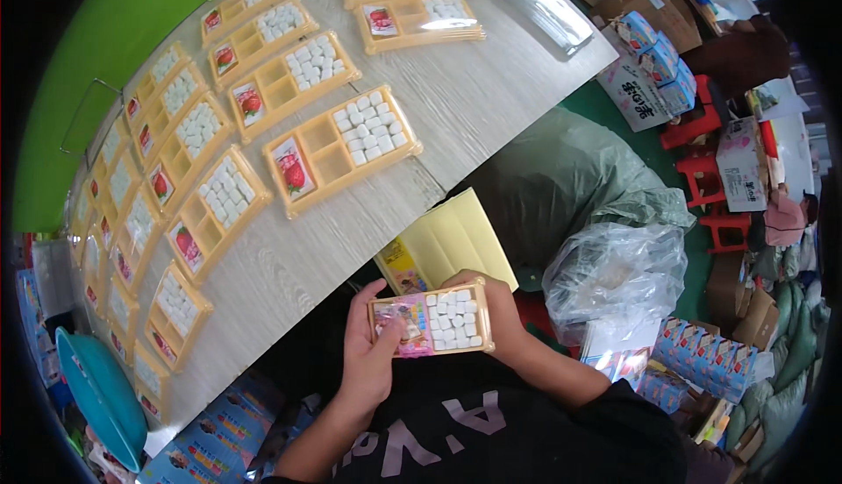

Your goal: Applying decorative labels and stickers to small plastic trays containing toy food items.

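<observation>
I hold a pale yellow compartment tray (480,344) in front of my chest, between both hands. Small white block-like pieces (454,317) fill its right-hand section. A pink printed packet (419,324) lies over the left part of the tray. My left hand (370,344) grips that end, with its thumb pressing on the packet. My right hand (491,295) is wrapped round the far right end, its fingers partly hidden behind the tray. Just beyond the hands, a light yellow folded card or open carton (460,243) rests by the table edge.
Several similar trays (342,146) with white pieces and strawberry pictures stand in rows on the table (421,116). A stack of clear plastic lids (548,15) is at the far right corner. A teal basin (96,396) is at left. Plastic bags (614,265), red stools (702,177) and cartons lie to the right.
</observation>
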Tool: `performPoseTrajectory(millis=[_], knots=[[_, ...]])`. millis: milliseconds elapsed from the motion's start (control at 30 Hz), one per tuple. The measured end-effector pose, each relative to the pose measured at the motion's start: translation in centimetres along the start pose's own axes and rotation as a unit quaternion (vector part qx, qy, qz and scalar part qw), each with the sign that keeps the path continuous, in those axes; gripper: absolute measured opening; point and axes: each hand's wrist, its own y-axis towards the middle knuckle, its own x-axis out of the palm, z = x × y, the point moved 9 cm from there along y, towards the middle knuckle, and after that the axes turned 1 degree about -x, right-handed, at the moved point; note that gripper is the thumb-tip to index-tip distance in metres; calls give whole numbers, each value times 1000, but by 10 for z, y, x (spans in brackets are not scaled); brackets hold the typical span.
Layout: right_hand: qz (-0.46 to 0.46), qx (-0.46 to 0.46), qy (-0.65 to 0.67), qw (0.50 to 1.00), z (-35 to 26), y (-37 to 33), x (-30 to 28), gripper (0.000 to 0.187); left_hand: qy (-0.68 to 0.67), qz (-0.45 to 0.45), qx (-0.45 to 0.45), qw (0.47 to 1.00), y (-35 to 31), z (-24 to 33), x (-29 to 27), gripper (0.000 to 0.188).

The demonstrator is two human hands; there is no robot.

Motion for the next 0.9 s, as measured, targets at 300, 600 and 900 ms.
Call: performPoseTrajectory(millis=[300, 600, 900], knots=[[59, -201, -179, 961, -83, 3, -59, 30, 20, 1, -9, 1000, 6, 4, -7, 49], [-205, -250, -408, 854, -118, 5, 23, 72, 115, -81, 75, 987, 5, 47, 19, 54], [-35, -232, -419, 877, -146, 16, -66, 59, 124, -137, 60, 981, -14, 60, 28, 60]])
